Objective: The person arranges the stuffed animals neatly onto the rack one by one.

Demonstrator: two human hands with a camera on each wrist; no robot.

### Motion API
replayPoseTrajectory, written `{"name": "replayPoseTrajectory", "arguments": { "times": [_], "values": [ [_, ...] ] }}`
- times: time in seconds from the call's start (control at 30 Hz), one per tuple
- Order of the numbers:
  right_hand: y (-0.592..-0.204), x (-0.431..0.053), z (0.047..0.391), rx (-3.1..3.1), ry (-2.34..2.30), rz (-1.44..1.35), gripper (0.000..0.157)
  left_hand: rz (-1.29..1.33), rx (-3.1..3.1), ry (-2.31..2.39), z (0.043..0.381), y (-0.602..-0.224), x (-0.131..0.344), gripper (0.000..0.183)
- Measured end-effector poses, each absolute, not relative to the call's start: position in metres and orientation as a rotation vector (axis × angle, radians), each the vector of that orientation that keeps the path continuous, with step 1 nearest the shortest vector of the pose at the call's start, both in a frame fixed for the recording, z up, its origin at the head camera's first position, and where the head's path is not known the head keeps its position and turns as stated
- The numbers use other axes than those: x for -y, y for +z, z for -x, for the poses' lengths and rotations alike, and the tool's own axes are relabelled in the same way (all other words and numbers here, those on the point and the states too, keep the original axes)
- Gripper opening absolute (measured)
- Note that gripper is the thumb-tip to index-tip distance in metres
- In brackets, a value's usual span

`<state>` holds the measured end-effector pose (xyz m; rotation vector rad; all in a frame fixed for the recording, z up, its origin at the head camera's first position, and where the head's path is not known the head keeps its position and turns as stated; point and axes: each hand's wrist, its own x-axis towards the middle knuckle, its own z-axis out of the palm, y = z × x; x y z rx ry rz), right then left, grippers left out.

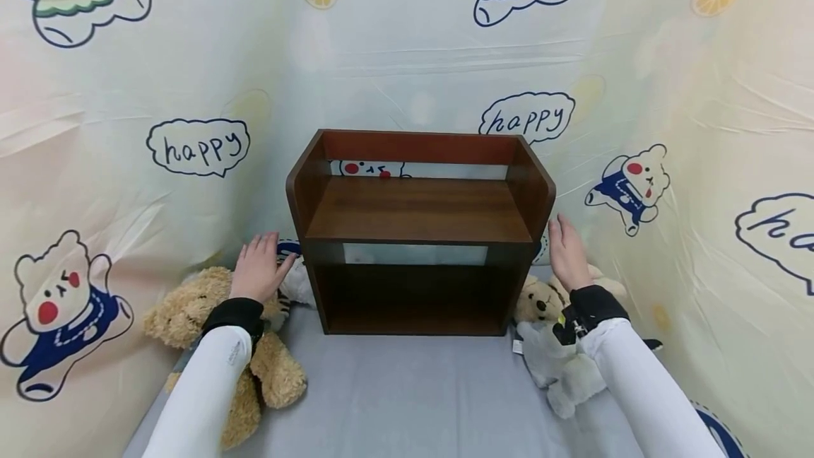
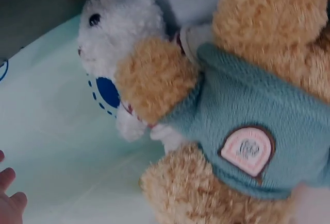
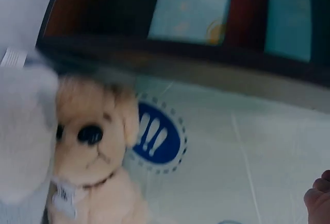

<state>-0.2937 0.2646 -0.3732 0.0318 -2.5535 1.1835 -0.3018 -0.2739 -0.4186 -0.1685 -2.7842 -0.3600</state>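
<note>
A dark brown two-tier wooden shelf (image 1: 416,210) stands upright in the middle of the head view, with bare boards. My left hand (image 1: 256,267) is left of it, fingers extended, over a curly tan teddy bear (image 1: 197,306). In the left wrist view, this bear wears a teal knitted sweater (image 2: 242,116) and a white plush toy (image 2: 121,23) lies beside it. Close to the shelf's right side is my right hand (image 1: 568,256), its fingers straight and pointing up. Below that hand sit a tan plush dog (image 3: 95,131) and a grey-and-white plush toy (image 1: 553,359). Neither hand holds anything.
A grey-blue cloth (image 1: 394,394) covers the surface under the shelf. Behind and at both sides hangs a pale printed curtain (image 1: 407,69) with bears, orange slices and the word "happy". Plush toys flank the shelf on both sides.
</note>
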Motion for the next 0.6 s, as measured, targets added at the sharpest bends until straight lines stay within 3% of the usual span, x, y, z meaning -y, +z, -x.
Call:
{"name": "replayPoseTrajectory", "arguments": {
  "times": [0.6],
  "values": [
    [-0.366, -0.236, 0.279, 2.42, 1.626, 0.026, 0.076, -0.046, 2.7, -0.785, 0.271, -0.417, 0.274, 0.07]
  ]
}}
